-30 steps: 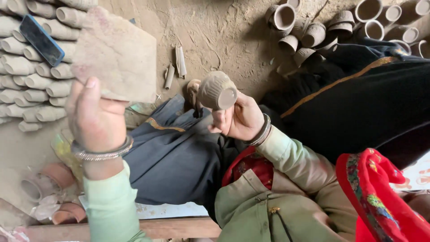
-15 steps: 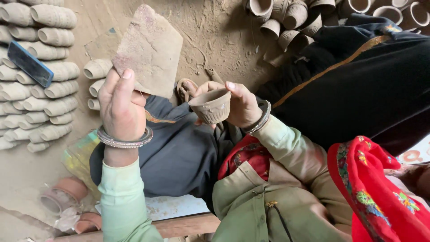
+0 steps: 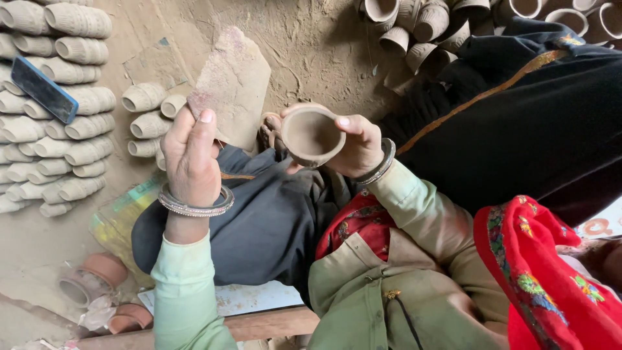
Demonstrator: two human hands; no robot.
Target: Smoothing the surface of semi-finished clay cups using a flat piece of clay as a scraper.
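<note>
The slab (image 3: 232, 87), a flat, rough, dusty-brown piece, had dropped from raised to level with the cup (image 3: 312, 135), which had turned mouth-up toward the camera; both now sat close together over the lap, so the work looked mid-handling. Left hand (image 3: 192, 159) pinched the slab's lower edge. Right hand (image 3: 355, 148) curled its fingers around the cup: small, unfired, grey-brown clay, hollow bare.

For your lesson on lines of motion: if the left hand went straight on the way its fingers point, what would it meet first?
The left hand points up the picture and already holds the flat slab. Past that comes bare dirt floor, probably; depth is unclear. The stacked cups lie off to the side.
</note>
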